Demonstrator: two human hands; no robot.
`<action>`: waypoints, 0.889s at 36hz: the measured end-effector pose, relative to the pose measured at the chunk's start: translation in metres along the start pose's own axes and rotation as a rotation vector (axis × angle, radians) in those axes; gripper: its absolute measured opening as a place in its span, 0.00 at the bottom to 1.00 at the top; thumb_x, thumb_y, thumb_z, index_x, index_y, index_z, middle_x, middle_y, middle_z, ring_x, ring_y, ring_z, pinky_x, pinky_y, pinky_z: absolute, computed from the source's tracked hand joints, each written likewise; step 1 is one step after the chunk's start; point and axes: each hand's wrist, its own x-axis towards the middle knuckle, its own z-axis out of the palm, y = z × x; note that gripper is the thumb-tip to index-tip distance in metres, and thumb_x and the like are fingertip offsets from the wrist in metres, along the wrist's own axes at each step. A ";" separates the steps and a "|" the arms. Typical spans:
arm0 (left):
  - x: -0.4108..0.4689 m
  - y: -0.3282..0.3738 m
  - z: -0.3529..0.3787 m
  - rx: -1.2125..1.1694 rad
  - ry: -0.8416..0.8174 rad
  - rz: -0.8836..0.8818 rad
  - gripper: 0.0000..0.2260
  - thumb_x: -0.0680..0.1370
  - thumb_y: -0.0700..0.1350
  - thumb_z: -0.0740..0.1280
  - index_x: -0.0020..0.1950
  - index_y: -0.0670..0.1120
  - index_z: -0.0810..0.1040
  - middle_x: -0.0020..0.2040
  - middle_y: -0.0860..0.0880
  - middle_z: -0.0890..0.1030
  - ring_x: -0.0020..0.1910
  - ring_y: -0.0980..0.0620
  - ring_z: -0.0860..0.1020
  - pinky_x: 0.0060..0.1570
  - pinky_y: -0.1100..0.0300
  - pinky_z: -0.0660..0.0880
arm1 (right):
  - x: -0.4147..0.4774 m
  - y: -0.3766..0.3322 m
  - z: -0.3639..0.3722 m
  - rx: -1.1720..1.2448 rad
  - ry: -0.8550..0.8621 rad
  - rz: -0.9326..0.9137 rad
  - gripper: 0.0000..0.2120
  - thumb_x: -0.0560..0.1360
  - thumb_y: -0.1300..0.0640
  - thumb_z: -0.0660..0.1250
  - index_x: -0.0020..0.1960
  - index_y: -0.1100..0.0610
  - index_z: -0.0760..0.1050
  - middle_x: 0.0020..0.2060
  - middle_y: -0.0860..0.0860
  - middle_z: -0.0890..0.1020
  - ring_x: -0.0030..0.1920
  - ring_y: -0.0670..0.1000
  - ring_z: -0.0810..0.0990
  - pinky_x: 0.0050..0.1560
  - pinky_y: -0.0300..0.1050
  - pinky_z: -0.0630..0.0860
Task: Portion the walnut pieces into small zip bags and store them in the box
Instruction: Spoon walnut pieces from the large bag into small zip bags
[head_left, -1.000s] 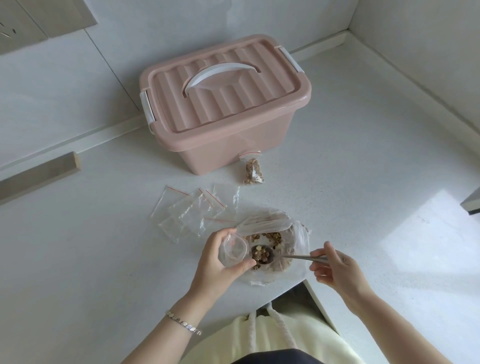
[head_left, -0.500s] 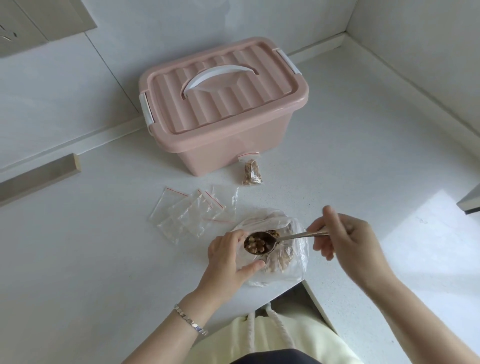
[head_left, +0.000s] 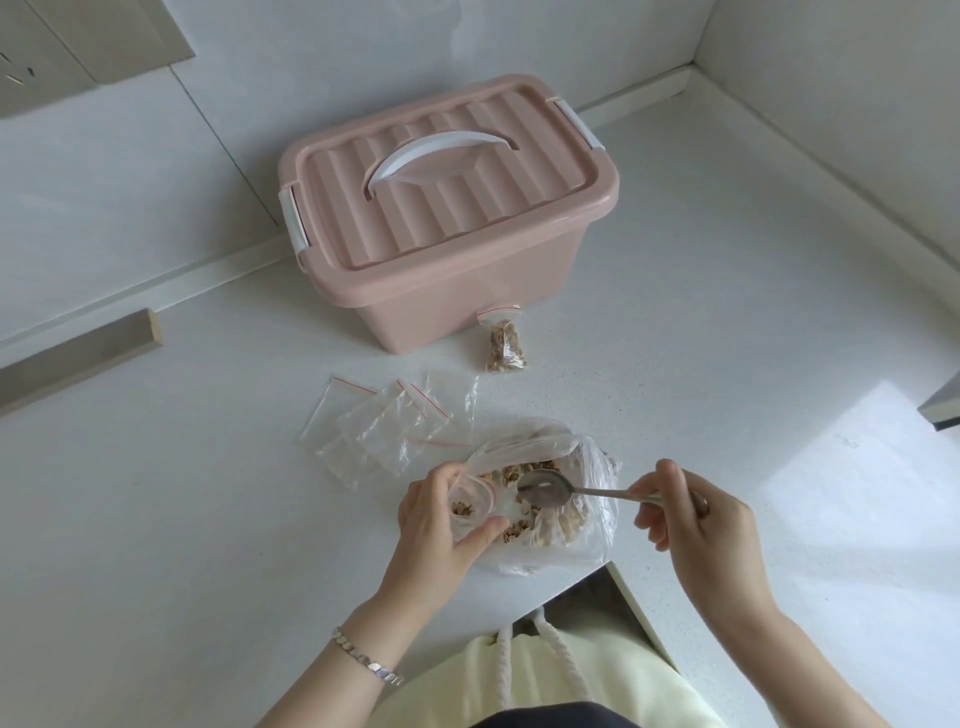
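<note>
Head view: my left hand (head_left: 441, 525) curls around a small zip bag (head_left: 472, 496), mouth up, walnut pieces (head_left: 462, 508) inside. My right hand (head_left: 696, 525) pinches the spoon (head_left: 545, 488) handle, its bowl over the big bag (head_left: 592, 530) of walnuts. One filled bag (head_left: 506, 345) lies just beside the closed pink box (head_left: 447, 218).

Left hand (head_left: 441, 525) curled, gripping; right hand (head_left: 696, 519) pinching.
</note>
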 end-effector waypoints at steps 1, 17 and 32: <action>0.000 -0.002 0.000 0.002 0.014 -0.002 0.23 0.66 0.63 0.65 0.55 0.60 0.60 0.56 0.52 0.72 0.61 0.55 0.65 0.56 0.76 0.58 | 0.001 0.006 0.002 0.000 -0.004 0.015 0.18 0.73 0.45 0.56 0.35 0.53 0.78 0.26 0.55 0.78 0.25 0.46 0.73 0.29 0.40 0.73; -0.004 0.000 -0.002 -0.070 0.020 -0.105 0.28 0.74 0.47 0.68 0.70 0.50 0.58 0.53 0.63 0.63 0.62 0.58 0.61 0.57 0.66 0.59 | 0.018 0.052 0.032 0.015 -0.209 0.086 0.13 0.78 0.57 0.60 0.38 0.50 0.80 0.31 0.52 0.81 0.30 0.46 0.77 0.34 0.38 0.76; -0.003 -0.015 0.001 -0.099 0.070 -0.054 0.24 0.73 0.49 0.69 0.61 0.59 0.57 0.59 0.51 0.70 0.65 0.53 0.64 0.61 0.65 0.59 | 0.016 0.053 0.032 0.155 -0.371 0.424 0.18 0.79 0.53 0.56 0.43 0.63 0.80 0.31 0.57 0.81 0.28 0.48 0.76 0.31 0.37 0.75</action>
